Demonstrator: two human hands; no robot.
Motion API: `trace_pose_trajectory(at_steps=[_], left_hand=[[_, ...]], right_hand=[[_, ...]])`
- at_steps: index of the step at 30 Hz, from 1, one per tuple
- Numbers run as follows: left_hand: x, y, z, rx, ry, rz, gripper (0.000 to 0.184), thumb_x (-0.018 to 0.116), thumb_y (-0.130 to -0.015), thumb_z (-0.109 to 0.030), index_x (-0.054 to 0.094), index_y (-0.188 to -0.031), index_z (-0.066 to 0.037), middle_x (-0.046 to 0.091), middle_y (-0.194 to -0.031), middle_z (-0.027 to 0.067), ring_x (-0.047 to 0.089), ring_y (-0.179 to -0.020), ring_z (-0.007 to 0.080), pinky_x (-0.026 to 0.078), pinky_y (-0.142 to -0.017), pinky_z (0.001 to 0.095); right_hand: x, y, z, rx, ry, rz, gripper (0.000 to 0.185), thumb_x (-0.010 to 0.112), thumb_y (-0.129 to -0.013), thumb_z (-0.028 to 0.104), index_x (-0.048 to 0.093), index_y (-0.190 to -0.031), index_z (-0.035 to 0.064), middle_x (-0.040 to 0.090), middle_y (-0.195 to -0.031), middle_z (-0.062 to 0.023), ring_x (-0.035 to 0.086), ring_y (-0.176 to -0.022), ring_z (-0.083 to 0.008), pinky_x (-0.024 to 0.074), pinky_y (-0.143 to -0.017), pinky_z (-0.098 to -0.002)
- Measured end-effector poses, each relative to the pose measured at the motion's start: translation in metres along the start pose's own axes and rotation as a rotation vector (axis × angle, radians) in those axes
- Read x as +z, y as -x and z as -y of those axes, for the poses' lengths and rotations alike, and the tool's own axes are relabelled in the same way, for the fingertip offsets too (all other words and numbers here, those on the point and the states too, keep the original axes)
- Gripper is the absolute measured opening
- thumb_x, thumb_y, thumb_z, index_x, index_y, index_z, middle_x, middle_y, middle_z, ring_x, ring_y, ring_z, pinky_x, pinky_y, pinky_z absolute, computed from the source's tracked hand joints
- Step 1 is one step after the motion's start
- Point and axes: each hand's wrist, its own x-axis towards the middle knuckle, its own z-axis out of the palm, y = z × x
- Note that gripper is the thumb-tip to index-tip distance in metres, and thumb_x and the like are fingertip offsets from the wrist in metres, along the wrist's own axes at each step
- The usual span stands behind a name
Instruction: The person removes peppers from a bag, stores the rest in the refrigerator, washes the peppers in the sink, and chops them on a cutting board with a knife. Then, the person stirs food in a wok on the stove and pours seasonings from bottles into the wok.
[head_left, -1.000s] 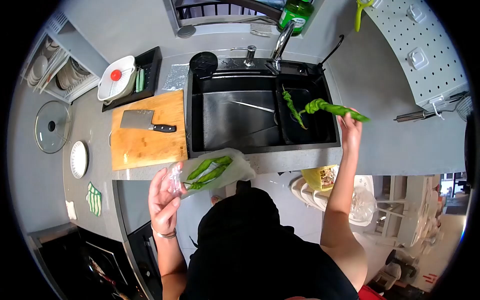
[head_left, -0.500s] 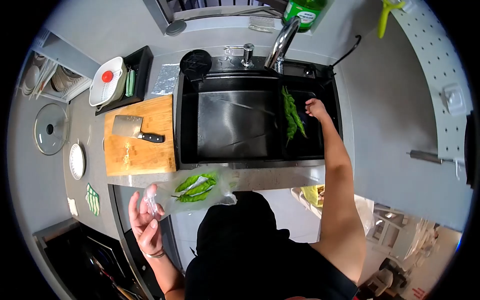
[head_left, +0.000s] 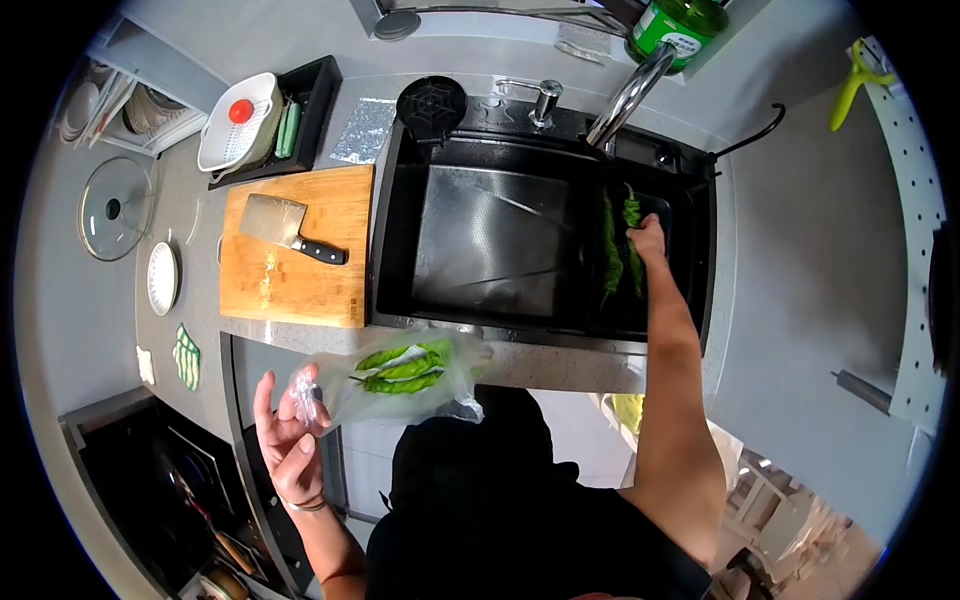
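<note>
My left hand (head_left: 292,445) grips the gathered neck of a clear plastic bag (head_left: 340,392), some of its fingers raised. Inside the bag, several long green peppers (head_left: 402,368) show through, held out in front of the counter. My right hand (head_left: 648,240) reaches into the small right basin, its fingers closed on a wrinkled green pepper (head_left: 635,270). Just left of that lies another green pepper (head_left: 610,250). My right fingertips are partly hidden.
A black double sink (head_left: 490,245) stands beneath a chrome faucet (head_left: 630,95). On its left, a cleaver (head_left: 275,220) rests on a wooden cutting board (head_left: 300,290). A white basket (head_left: 235,140) holding something red, a glass lid (head_left: 95,230) and a white dish (head_left: 162,278) sit further left.
My right hand has moved left onto a pepper in the small basin, and the two peppers now lie apart. The view has shifted. My left hand still holds the bag.
</note>
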Motion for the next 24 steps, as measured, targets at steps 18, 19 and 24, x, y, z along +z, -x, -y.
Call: trace_pose_trajectory(at_steps=[18,19,24], left_hand=[[-0.058,0.009,-0.006,-0.189,0.363,0.424,0.105,0.067,-0.065,-0.008,0.001,-0.146,-0.017,0.028,-0.138,0.0339,0.054,-0.09,0.0281,0.042,-0.08,0.0333],[-0.06,0.008,-0.005,-0.199,0.366,0.402,0.108,0.068,-0.063,-0.007,0.0,-0.146,-0.017,0.027,-0.138,0.0338,0.053,-0.09,0.0271,0.042,-0.08,0.0329],[-0.07,0.009,-0.001,-0.327,0.405,0.493,0.111,0.072,-0.063,-0.011,-0.002,-0.146,-0.017,0.024,-0.14,0.0322,0.053,-0.089,0.0264,0.042,-0.082,0.0342]], right_hand=[[-0.078,0.159,0.003,-0.564,-0.834,-0.294,0.03,0.066,-0.074,-0.007,0.044,-0.09,0.0073,0.046,-0.073,0.0038,0.043,-0.065,-0.0066,0.0387,-0.06,-0.0229],[-0.077,0.164,0.004,-0.557,-0.819,-0.307,0.03,0.065,-0.074,-0.006,0.046,-0.093,0.0071,0.048,-0.074,0.0034,0.045,-0.066,-0.0069,0.0399,-0.061,-0.0232],[-0.092,0.232,0.037,-0.423,-0.754,-0.317,0.039,0.067,-0.074,-0.001,0.054,-0.11,0.0048,0.06,-0.084,-0.0013,0.055,-0.073,-0.007,0.0475,-0.066,-0.0244]])
